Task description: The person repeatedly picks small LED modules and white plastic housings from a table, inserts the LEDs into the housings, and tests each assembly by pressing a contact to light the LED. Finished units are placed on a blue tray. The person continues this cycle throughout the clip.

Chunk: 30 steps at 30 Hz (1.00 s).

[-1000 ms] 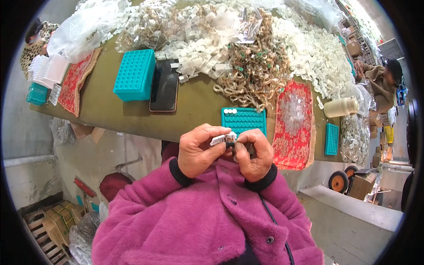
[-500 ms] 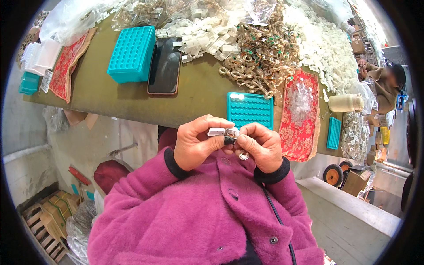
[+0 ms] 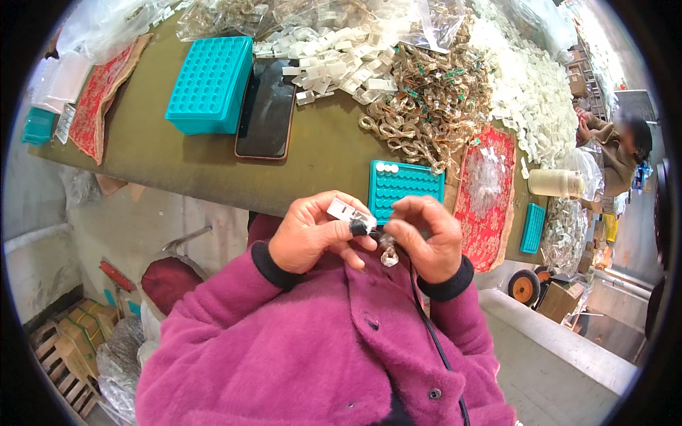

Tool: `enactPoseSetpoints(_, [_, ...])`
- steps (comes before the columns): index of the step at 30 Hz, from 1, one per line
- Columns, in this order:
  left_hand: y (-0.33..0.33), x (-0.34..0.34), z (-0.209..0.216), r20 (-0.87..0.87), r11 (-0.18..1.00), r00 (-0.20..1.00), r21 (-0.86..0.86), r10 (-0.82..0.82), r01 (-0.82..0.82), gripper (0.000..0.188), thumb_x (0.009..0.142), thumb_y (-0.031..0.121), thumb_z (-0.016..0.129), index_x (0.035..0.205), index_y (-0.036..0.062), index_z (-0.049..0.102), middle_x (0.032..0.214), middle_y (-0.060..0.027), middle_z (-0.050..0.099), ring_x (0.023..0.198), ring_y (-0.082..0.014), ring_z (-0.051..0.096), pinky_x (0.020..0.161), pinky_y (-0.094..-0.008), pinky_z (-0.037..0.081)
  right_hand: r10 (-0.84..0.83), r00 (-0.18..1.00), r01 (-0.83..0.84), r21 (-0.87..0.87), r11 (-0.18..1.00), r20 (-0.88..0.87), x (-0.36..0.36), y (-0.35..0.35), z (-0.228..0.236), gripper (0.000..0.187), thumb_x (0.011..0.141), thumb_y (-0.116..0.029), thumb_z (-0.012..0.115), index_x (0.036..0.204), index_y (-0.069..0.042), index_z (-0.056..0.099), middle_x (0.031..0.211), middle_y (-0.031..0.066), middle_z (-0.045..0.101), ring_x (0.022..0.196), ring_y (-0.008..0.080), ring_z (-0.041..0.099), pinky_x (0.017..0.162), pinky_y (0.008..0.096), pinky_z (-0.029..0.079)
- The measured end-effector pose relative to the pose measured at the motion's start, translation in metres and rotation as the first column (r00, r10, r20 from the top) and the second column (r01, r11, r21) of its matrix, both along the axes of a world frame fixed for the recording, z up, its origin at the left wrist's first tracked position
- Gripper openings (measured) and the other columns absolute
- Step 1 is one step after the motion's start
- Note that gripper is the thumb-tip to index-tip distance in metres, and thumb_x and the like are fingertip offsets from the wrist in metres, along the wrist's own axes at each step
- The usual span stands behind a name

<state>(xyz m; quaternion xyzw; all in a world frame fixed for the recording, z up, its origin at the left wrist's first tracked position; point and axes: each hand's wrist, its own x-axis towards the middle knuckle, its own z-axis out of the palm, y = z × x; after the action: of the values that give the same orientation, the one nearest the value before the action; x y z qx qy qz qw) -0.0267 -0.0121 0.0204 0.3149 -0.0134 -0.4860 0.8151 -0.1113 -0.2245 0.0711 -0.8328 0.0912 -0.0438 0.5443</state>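
My left hand (image 3: 307,236) is closed on a small white plastic case (image 3: 348,211), held tilted in front of my chest. A black wrap (image 3: 359,227) covers the tip of my left thumb. Below the case hangs a small coiled clear cable (image 3: 388,257); where it joins is hard to make out. Beside it, my right hand (image 3: 432,241) has bent fingers, with the forefinger and thumb apart. Just beyond the hands lies a teal tray (image 3: 406,186) with rows of hollows and a few white round pieces in one corner.
On the green table (image 3: 177,163) are a teal tray block (image 3: 209,85), a dark phone (image 3: 266,110), piled white cases (image 3: 341,67), tangled coiled cables (image 3: 426,99) and a red patterned cloth (image 3: 485,206) bearing clear bits. A thread spool (image 3: 556,182) stands at right. Another person (image 3: 616,153) sits farther right.
My right fingers have drawn back from the white case and parted. The case in my left hand has tilted, and the small coil hangs slightly lower.
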Motion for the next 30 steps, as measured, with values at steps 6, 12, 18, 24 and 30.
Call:
enactPoseSetpoints(6, [0.000, 0.017, 0.000, 0.027, 0.999, 0.999, 0.015, 0.041, -0.041, 0.024, 0.099, 0.000, 0.062, 0.121, -0.0040, 0.068, 0.116, -0.0211, 0.072, 0.094, -0.0266, 0.076, 0.074, -0.0375, 0.068, 0.182, 0.952, 0.020, -0.645, 0.764, 0.245, 0.043, -0.022, -0.020, 0.031, 0.081, -0.003, 0.081, 0.111, -0.004, 0.071, 0.100, 0.0134, 0.067, 0.096, 0.0346, 0.066, 0.082, 0.0416, 0.055])
enactPoseSetpoints(12, [-0.007, 0.014, -0.002, 0.060, 0.991, 0.996, 0.114, 0.061, -0.068, 0.026, 0.096, -0.006, 0.059, 0.120, -0.0039, 0.069, 0.110, -0.0174, 0.072, 0.084, -0.0205, 0.072, 0.067, -0.0305, 0.063, 0.300, 0.931, -0.047, -0.749, 0.661, 0.206, 0.060, -0.028, -0.029, 0.021, 0.084, -0.004, 0.074, 0.104, -0.006, 0.067, 0.098, 0.0111, 0.064, 0.090, 0.0315, 0.063, 0.077, 0.0416, 0.053])
enactPoseSetpoints(18, [-0.009, 0.023, -0.017, 0.259, 0.995, 0.962, 0.017, 0.090, -0.097, 0.031, 0.088, -0.013, 0.054, 0.114, -0.0039, 0.069, 0.107, -0.0138, 0.072, 0.072, -0.0156, 0.066, 0.059, -0.0259, 0.053, 0.251, 0.949, -0.027, -0.742, 0.670, 0.193, 0.061, -0.023, -0.034, 0.021, 0.086, 0.004, 0.070, 0.106, -0.001, 0.063, 0.096, 0.0149, 0.062, 0.087, 0.0341, 0.063, 0.075, 0.0427, 0.053])
enactPoseSetpoints(24, [-0.019, 0.006, -0.005, 0.178, 0.977, 0.968, 0.088, 0.177, -0.195, 0.027, 0.097, -0.005, 0.066, 0.124, -0.0033, 0.068, 0.103, -0.0097, 0.070, 0.090, -0.0173, 0.071, 0.074, -0.0301, 0.062, -0.040, 0.999, 0.038, -0.147, 0.988, -0.011, 0.030, 0.000, -0.002, 0.006, 0.097, 0.002, 0.067, 0.103, 0.001, 0.066, 0.089, 0.0119, 0.063, 0.074, 0.0239, 0.062, 0.067, 0.0347, 0.050])
enactPoseSetpoints(30, [-0.022, -0.004, -0.004, 0.468, 0.943, 0.855, 0.119, 0.222, -0.310, 0.031, 0.094, -0.009, 0.070, 0.124, -0.0047, 0.070, 0.113, -0.0063, 0.065, 0.100, -0.0161, 0.070, 0.083, -0.0292, 0.063, -0.006, 0.962, 0.132, 0.445, 0.886, -0.273, 0.010, 0.023, 0.007, 0.010, 0.106, -0.009, 0.064, 0.106, 0.000, 0.065, 0.090, 0.0016, 0.070, 0.069, 0.0050, 0.057, 0.059, 0.0221, 0.047])
